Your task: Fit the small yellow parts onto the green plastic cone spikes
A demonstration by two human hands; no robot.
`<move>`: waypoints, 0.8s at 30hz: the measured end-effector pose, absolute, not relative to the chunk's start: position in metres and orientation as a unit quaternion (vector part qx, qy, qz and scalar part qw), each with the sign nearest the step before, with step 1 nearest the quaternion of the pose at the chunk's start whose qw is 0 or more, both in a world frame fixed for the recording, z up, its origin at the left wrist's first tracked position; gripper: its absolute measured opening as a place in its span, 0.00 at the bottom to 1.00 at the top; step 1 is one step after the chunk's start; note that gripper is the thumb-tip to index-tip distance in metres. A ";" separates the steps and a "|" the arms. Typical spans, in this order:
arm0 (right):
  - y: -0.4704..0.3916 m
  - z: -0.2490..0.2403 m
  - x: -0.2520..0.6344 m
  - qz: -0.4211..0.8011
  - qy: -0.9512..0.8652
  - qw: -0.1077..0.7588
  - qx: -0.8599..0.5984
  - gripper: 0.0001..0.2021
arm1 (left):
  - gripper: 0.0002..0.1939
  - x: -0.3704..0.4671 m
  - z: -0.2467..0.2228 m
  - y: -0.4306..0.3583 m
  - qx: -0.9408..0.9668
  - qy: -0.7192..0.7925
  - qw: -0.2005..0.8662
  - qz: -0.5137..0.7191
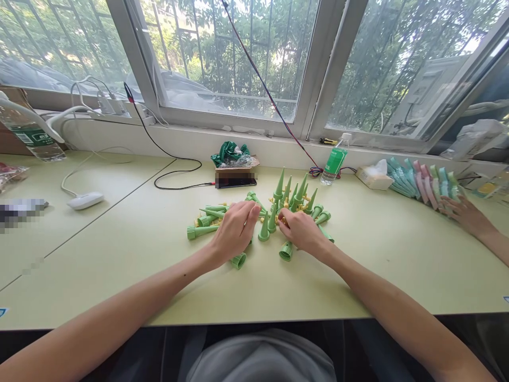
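Observation:
Green plastic cone-shaped spikes [264, 227] with wide threaded caps and small yellow parts are grouped on the table in front of me. Several stand upright with their points up; others lie on their sides. My left hand [236, 229] is closed over the left part of the group, and whatever its fingers hold is hidden. My right hand [303, 230] is closed too, its fingertips pinched beside the standing spikes; I cannot make out what is in them. Between my wrists, one spike's open threaded end [285, 251] faces me, and another threaded end [239, 260] lies under my left wrist.
Behind the spikes are a phone [236, 182] on a black cable and a small box [234, 162] with green plastic. A water bottle [334, 162] stands at back right. Another person's hand [461, 209] touches pastel packets [423, 183] near a tissue box [374, 178]. A white mouse [85, 200] lies left.

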State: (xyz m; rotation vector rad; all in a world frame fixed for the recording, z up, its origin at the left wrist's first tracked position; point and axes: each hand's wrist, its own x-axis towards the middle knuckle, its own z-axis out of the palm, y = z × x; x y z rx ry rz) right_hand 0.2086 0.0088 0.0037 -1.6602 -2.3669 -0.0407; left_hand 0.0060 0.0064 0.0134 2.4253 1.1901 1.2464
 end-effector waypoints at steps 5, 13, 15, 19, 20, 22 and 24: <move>0.007 0.005 0.209 0.006 -0.813 0.163 -0.558 0.04 | 0.21 0.006 0.013 0.006 0.814 0.398 0.085 0.415; 0.007 0.003 0.210 0.030 -0.823 0.236 -0.515 0.04 | 0.18 0.005 0.011 0.005 0.815 0.396 0.079 0.417; 0.006 0.003 0.210 0.037 -0.824 0.258 -0.503 0.04 | 0.17 0.005 0.011 0.005 0.815 0.396 0.077 0.416; 0.003 0.006 0.207 0.063 -0.819 0.320 -0.473 0.04 | 0.14 0.006 0.013 0.004 0.814 0.389 0.074 0.424; 0.002 0.006 0.206 0.069 -0.817 0.337 -0.463 0.04 | 0.13 0.007 0.014 0.003 0.813 0.388 0.072 0.428; -0.001 0.007 0.205 0.077 -0.813 0.371 -0.442 0.04 | 0.12 0.007 0.015 0.002 0.809 0.385 0.065 0.439; -0.004 0.008 0.203 0.076 -0.810 0.404 -0.418 0.05 | 0.09 0.007 0.016 0.002 0.802 0.378 0.046 0.461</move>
